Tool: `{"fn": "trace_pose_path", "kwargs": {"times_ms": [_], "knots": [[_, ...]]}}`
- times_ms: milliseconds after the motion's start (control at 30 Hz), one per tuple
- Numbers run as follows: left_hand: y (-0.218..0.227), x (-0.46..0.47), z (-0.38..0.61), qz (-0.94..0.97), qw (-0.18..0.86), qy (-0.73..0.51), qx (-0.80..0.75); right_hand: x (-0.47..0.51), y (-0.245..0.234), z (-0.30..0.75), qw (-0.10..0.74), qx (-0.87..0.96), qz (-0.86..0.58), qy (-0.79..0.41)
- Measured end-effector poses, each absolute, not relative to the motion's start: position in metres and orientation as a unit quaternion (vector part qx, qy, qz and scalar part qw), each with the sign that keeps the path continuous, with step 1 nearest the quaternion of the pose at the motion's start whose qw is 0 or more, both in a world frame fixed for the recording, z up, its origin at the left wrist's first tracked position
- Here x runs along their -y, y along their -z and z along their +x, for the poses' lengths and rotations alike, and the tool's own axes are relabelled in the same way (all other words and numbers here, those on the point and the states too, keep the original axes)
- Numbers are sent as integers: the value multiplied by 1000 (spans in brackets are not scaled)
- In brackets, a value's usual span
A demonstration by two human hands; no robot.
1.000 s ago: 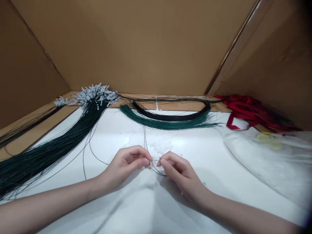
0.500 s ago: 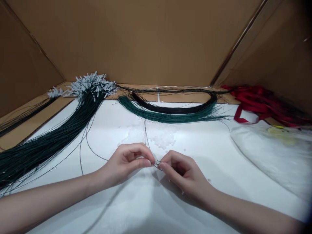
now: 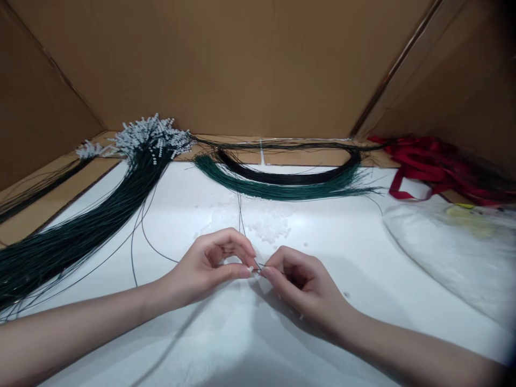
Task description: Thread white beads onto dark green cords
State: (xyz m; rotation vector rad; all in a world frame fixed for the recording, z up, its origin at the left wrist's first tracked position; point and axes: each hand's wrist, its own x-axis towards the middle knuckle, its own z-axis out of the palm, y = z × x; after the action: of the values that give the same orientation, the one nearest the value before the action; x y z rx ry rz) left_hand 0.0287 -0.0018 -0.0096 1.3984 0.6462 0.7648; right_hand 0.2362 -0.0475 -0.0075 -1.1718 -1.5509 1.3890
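Observation:
My left hand [image 3: 209, 266] and my right hand [image 3: 300, 285] meet fingertip to fingertip over the white table [image 3: 363, 258]. Both pinch a thin dark cord [image 3: 241, 217] that runs away from me toward the back. A tiny white bead [image 3: 251, 269] shows at my left thumb tip, right where the cord ends meet. Just behind my hands lies a small scatter of clear white beads [image 3: 268, 226].
A long bundle of dark green cords with white bead ends [image 3: 97, 215] fans out at the left. A curved green and black cord bundle [image 3: 290, 180] lies at the back, red ribbons [image 3: 435, 169] at the back right, a clear plastic bag [image 3: 455, 252] at the right. Cardboard walls [image 3: 242, 64] enclose the table.
The loop of cord between my hands has been drawn in and my fingertips have come together. A white bead now shows at the pinch. The view has tilted slightly.

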Motion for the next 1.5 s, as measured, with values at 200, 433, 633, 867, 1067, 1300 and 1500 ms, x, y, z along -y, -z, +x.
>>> {"fn": "trace_pose_path", "kwargs": {"times_ms": [200,433,633,867,1067,1300,1500], "knots": [[10,2,29,617,655,-332,-281,48,7,237,366,603,-458,-541],[11,3,28,621,652,-334,-279,49,9,237,370,617,-454,-526],[10,3,28,616,659,-329,-280,48,11,238,365,623,-447,-528],[10,5,29,619,650,-327,-296,47,10,237,357,622,-448,-534],[8,5,28,665,597,-324,-311,48,11,238,357,618,-448,-538],[4,1,29,675,585,-319,-317,48,10,236,358,613,-460,-533],[5,2,28,658,597,-314,-334,48,7,236,367,603,-466,-533]]}}
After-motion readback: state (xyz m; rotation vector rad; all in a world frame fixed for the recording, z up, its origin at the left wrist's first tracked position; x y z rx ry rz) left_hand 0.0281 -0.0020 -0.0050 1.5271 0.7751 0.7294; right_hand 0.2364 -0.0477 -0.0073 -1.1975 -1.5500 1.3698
